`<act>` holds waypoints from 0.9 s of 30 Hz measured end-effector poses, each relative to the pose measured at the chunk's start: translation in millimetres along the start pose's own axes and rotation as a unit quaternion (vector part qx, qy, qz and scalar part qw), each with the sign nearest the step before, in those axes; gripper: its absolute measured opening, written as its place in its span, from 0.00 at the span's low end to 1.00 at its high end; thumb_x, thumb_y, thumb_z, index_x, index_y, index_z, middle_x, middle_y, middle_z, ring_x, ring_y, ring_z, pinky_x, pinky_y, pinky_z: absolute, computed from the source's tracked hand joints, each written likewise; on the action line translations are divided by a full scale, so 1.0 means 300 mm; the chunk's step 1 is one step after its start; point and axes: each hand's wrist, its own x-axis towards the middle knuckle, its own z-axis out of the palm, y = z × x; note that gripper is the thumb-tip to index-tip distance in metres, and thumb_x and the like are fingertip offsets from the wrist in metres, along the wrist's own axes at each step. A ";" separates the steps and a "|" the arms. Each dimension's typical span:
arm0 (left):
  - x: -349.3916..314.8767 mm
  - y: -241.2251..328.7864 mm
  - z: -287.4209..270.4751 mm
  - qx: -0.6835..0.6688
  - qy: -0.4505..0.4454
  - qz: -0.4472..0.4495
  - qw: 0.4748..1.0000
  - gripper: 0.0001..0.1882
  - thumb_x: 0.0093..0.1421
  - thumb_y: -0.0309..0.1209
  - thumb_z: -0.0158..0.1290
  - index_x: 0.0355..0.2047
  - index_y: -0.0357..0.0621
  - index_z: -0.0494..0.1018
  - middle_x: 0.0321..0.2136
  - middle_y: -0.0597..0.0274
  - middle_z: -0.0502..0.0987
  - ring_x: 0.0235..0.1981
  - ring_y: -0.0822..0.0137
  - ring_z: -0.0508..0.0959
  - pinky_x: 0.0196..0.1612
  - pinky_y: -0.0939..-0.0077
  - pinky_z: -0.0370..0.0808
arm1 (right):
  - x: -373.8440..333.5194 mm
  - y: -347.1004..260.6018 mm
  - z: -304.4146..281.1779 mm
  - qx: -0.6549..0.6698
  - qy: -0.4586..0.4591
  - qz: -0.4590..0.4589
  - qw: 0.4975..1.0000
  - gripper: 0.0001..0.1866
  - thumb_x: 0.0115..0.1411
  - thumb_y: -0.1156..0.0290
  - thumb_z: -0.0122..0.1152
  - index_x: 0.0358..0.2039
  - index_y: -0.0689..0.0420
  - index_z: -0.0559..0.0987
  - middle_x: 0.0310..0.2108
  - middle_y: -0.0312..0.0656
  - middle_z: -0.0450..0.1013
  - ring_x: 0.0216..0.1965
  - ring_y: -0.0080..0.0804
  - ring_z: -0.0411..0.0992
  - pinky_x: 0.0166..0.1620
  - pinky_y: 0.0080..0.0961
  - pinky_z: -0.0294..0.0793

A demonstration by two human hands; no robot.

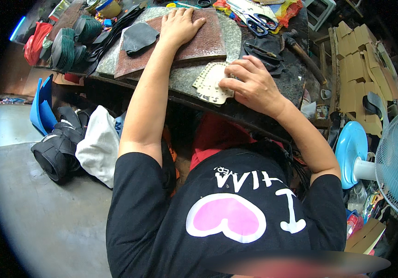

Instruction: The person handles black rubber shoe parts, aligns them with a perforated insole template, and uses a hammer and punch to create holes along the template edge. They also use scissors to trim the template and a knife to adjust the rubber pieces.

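My left hand [180, 27] lies palm down with fingers stretched out on a reddish-brown board [199, 44]. Beside it on the board rests a dark grey piece of leather or fabric [139, 38]. The board sits on a speckled grey stone slab [232, 37]. At the slab's near edge, my right hand [254, 88] has curled fingers closed on the right side of a cream pattern template [208, 82], which has small holes along its edges and handwriting on it. Part of the template is hidden behind those fingers.
Blue-handled scissors [258, 23], several black pieces [263, 53] and a hammer [305, 55] lie right of the slab. Green cord spools [63, 48] and black strips [115, 34] are at left. Cardboard boxes [354, 69] and a fan [391, 160] stand right.
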 end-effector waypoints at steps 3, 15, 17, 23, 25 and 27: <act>-0.010 0.004 -0.010 0.005 -0.013 0.000 1.000 0.36 0.63 0.61 0.43 0.61 0.48 0.68 0.61 0.52 0.68 0.65 0.52 0.64 0.67 0.54 0.58 | 0.002 0.023 0.006 0.007 0.010 -0.019 1.000 0.13 0.49 0.71 0.63 0.36 0.41 0.80 0.38 0.30 0.75 0.45 0.30 0.74 0.56 0.38 0.68; -0.029 0.005 0.009 -0.011 0.047 0.016 0.999 0.35 0.62 0.61 0.45 0.58 0.49 0.71 0.58 0.52 0.72 0.62 0.52 0.67 0.64 0.50 0.58 | 0.003 0.021 0.012 0.031 0.063 -0.066 0.995 0.17 0.48 0.69 0.66 0.41 0.45 0.79 0.38 0.33 0.74 0.42 0.32 0.75 0.47 0.29 0.77; -0.028 0.007 0.007 -0.008 0.045 0.015 0.999 0.35 0.62 0.61 0.45 0.58 0.48 0.71 0.58 0.52 0.72 0.62 0.52 0.67 0.64 0.51 0.59 | 0.008 0.024 0.019 0.022 0.062 -0.066 0.996 0.17 0.48 0.69 0.66 0.41 0.46 0.79 0.38 0.34 0.75 0.42 0.32 0.75 0.47 0.29 0.77; -0.059 0.041 -0.045 -0.020 0.013 0.025 0.999 0.35 0.62 0.60 0.46 0.59 0.48 0.70 0.58 0.52 0.71 0.61 0.52 0.68 0.63 0.50 0.59 | 0.042 -0.002 -0.036 0.059 0.109 -0.030 0.992 0.16 0.45 0.73 0.66 0.38 0.48 0.81 0.35 0.34 0.76 0.37 0.34 0.76 0.41 0.28 0.78; -0.094 0.058 -0.063 -0.024 -0.008 0.041 0.999 0.36 0.63 0.59 0.45 0.62 0.47 0.66 0.61 0.50 0.68 0.63 0.50 0.65 0.66 0.54 0.58 | 0.047 -0.011 -0.085 0.077 0.134 -0.008 0.988 0.17 0.43 0.76 0.67 0.37 0.49 0.81 0.34 0.35 0.77 0.35 0.34 0.76 0.38 0.28 0.79; -0.126 0.078 -0.071 -0.034 0.003 0.063 0.997 0.35 0.64 0.58 0.45 0.62 0.46 0.66 0.61 0.51 0.68 0.63 0.51 0.65 0.66 0.54 0.58 | 0.053 -0.005 -0.134 0.084 0.143 0.017 0.986 0.19 0.40 0.79 0.67 0.37 0.50 0.82 0.33 0.36 0.77 0.33 0.35 0.76 0.36 0.29 0.79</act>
